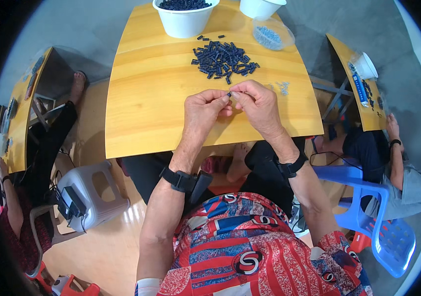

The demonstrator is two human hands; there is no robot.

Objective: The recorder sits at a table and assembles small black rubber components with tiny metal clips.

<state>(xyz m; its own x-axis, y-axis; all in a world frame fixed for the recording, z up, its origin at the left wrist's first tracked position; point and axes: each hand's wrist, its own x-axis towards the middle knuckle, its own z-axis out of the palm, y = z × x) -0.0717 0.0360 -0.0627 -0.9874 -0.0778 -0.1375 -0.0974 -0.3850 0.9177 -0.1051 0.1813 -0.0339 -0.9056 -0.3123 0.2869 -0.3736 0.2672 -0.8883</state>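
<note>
My left hand (205,109) and my right hand (257,106) meet over the near half of the wooden table (146,98). Between their fingertips is a small black plastic piece (229,94), mostly covered by the fingers. Both hands are closed in a pinch on it. Just beyond them lies a loose pile of short black cylindrical pieces (222,59). A small scatter of thin silvery pins or screws (283,88) rests to the right of my right hand.
At the far edge stand a white tub (184,22) full of black pieces and a second white tub (262,7). A clear plastic container (272,34) holds small bluish-silver parts. People sit at side tables, left and right. A grey stool (92,195) and blue chair (368,202) flank me.
</note>
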